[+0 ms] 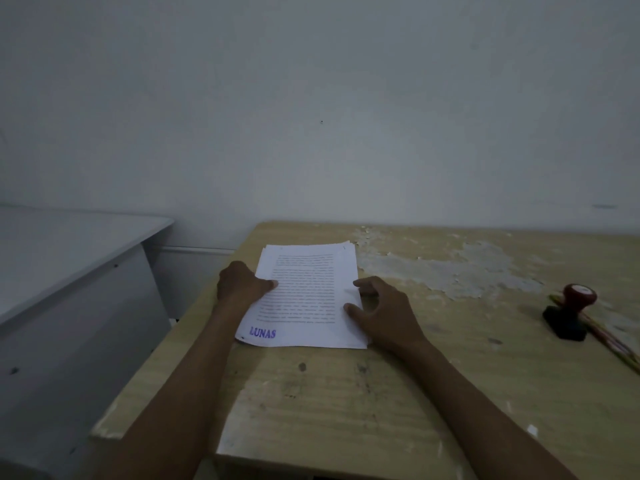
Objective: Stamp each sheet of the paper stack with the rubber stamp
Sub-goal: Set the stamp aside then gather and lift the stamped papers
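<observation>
A stack of printed white sheets (308, 292) lies on the wooden table (415, 393), near its far left corner. The top sheet carries a purple "LUNAS" stamp mark (263, 332) at its lower left. My left hand (242, 282) grips the stack's left edge, thumb on top of the paper. My right hand (381, 313) rests at the right edge, thumb and a fingertip touching the paper with fingers loosely bent. The rubber stamp (571, 313), red knob on a black base, stands far right on the table, apart from both hands.
A striped pencil-like stick (609, 337) lies under and beside the stamp. The table's veneer is peeled in a pale patch (450, 268) behind the stack. A grey cabinet (69, 271) stands to the left across a gap. A plain wall is behind.
</observation>
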